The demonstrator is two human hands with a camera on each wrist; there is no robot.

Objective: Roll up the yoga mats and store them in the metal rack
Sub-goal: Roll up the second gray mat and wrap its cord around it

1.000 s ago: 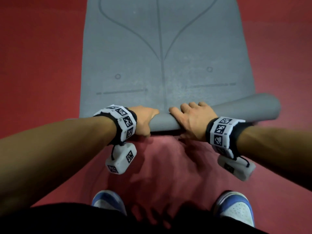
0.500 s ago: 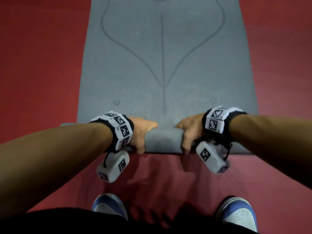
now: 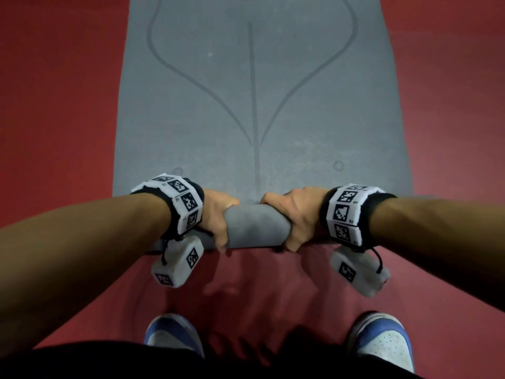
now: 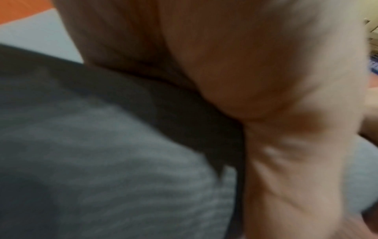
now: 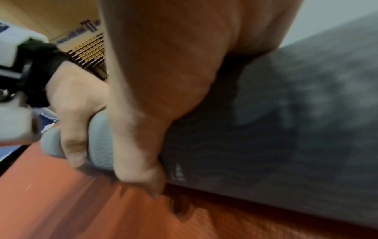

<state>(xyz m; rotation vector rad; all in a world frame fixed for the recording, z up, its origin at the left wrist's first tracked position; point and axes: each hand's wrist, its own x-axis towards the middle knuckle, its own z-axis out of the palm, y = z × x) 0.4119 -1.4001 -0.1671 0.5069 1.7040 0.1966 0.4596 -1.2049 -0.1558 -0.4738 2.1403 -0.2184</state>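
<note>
Rolling under way: we grip the started roll of the grey yoga mat with left hand and right hand; next, push it forward evenly.

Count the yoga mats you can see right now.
1. A single grey yoga mat lies on the red floor, its near end rolled under the left hand and right hand. Others may lie out of view.

Looks like a gym or exercise studio: red padded floor, grey yoga mat (alignment lines printed on it).
</note>
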